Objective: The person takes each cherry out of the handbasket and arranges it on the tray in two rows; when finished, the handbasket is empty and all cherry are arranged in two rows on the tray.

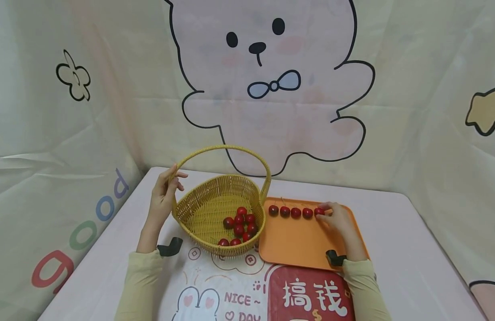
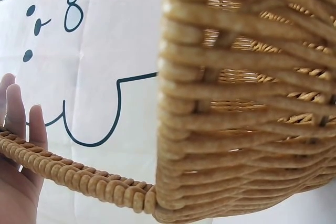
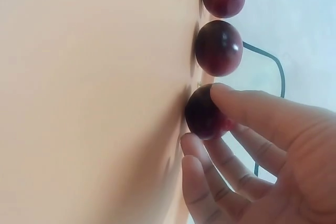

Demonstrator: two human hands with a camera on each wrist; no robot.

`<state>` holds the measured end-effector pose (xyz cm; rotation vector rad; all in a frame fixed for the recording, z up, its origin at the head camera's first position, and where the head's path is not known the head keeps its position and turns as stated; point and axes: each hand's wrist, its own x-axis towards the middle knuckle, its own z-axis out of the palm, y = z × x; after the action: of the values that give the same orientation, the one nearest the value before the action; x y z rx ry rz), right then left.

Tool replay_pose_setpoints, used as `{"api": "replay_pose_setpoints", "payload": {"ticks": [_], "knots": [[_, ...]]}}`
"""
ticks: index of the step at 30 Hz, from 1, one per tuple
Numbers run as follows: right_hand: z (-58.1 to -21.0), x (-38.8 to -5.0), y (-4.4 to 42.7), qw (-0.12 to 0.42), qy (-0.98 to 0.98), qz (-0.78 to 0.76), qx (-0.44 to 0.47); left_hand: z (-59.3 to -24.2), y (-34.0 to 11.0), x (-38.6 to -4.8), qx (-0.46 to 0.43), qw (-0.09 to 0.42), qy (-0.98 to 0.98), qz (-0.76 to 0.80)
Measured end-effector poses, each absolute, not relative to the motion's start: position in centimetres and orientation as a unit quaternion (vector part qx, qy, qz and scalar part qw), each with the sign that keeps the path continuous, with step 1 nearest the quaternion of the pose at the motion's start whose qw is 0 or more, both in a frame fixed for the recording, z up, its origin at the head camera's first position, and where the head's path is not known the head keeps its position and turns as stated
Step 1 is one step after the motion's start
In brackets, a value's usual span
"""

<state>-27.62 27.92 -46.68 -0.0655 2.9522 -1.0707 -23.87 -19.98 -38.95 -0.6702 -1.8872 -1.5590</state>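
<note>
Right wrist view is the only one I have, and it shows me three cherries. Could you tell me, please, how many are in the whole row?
Observer: Five cherries, counting the one that the right hand pinches.
Operator: And where is the left hand?
Observer: The left hand is at the handle of a basket.
Operator: Is anything inside it?
Observer: Yes, more cherries, mostly toward its right side.
</note>
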Motion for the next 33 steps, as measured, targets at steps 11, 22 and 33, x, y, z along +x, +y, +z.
{"api": "replay_pose_setpoints", "payload": {"ticks": [11,22,33], "knots": [[-46.4,-27.3,27.6,0.021,0.939,-0.342,-0.025,-38.9,-20.0,-23.8,-0.249,0.294,-0.715,-0.583],[-46.1,-27.1,27.8,0.03,0.939,-0.34,-0.038,-39.9,-20.5,-24.4,-0.246,0.288,-0.716,-0.587],[-44.9,-27.1,27.6,0.003,0.944,-0.326,-0.058,-40.7,-20.9,-25.2,-0.255,0.298,-0.713,-0.581]]}}
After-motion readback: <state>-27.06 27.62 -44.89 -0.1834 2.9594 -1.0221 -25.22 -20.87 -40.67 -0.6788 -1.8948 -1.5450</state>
